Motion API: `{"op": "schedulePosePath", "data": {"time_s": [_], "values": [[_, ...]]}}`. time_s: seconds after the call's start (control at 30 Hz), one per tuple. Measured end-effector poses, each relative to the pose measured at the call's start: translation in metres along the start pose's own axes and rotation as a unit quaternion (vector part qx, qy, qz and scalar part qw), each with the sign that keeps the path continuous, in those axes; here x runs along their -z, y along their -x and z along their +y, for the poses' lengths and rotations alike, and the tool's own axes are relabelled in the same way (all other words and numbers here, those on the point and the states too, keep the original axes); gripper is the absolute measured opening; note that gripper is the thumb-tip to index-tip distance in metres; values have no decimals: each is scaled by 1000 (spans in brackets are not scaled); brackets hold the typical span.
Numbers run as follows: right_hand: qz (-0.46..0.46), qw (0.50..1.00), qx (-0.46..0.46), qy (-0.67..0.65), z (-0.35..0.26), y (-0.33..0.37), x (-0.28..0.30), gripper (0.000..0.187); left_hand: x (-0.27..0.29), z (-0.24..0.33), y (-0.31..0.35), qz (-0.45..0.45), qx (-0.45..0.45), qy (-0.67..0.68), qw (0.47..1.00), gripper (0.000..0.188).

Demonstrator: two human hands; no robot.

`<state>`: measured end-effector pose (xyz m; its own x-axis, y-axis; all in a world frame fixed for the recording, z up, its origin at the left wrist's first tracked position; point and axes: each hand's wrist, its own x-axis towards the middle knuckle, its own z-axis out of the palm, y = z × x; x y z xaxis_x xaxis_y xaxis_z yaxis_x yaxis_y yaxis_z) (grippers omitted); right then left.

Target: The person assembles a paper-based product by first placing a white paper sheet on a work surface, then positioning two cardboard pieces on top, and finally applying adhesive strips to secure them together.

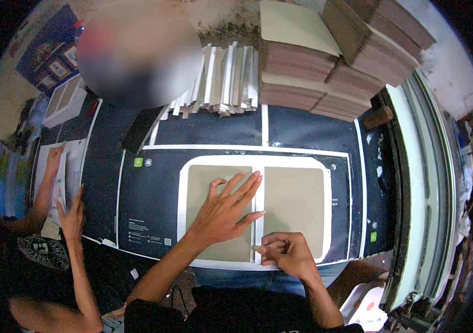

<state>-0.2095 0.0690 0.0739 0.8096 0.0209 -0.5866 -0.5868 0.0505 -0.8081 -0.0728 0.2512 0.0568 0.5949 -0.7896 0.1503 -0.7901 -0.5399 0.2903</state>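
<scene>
Two grey-beige boards lie side by side, the left board (pixel 197 191) and the right board (pixel 297 200), on a white sheet (pixel 327 194) with rounded corners. A narrow white strip (pixel 258 222) runs between them. My left hand (pixel 222 213) rests on the left board with fingers spread, its fingertips reaching the strip. At the strip's near end, my right hand (pixel 289 254) is closed around a small pale-tipped piece (pixel 258 250). That tip points at the strip; the rest is hidden in my fingers, so its kind cannot be made out.
Dark printed sheeting (pixel 148 194) with white lines covers the table. Board stacks (pixel 300 89) stand at the back right, beside a pile of strips (pixel 228 80). A long pale-green metal bar (pixel 414 194) borders the right. At left, another person's hands (pixel 72 219) are over white papers (pixel 73 161).
</scene>
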Motion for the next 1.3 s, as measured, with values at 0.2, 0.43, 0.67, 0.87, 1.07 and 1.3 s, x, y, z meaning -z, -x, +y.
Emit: {"op": "schedulePosePath", "data": {"time_s": [0.2, 0.43, 0.67, 0.87, 1.07, 1.3], "values": [[0, 1000, -20, -12, 1, 4, 1, 13, 1, 8, 8, 13, 4, 7, 1000, 71], [77, 970, 123, 193, -13, 0, 10, 20, -12, -2, 9, 19, -1, 7, 1000, 75], [97, 930, 160, 317, -16, -4, 3, 28, -8, 1, 6, 20, 0, 1, 1000, 81], [98, 925, 137, 340, -20, -4, 1, 33, -9, 0, 6, 17, -4, 3, 1000, 81], [88, 928, 138, 335, -23, -5, 1, 31, -8, -1, 6, 11, -1, 9, 1000, 83], [70, 934, 151, 315, -23, -7, 3, 28, -9, -3, 6, 2, 5, 22, 1000, 85]]}}
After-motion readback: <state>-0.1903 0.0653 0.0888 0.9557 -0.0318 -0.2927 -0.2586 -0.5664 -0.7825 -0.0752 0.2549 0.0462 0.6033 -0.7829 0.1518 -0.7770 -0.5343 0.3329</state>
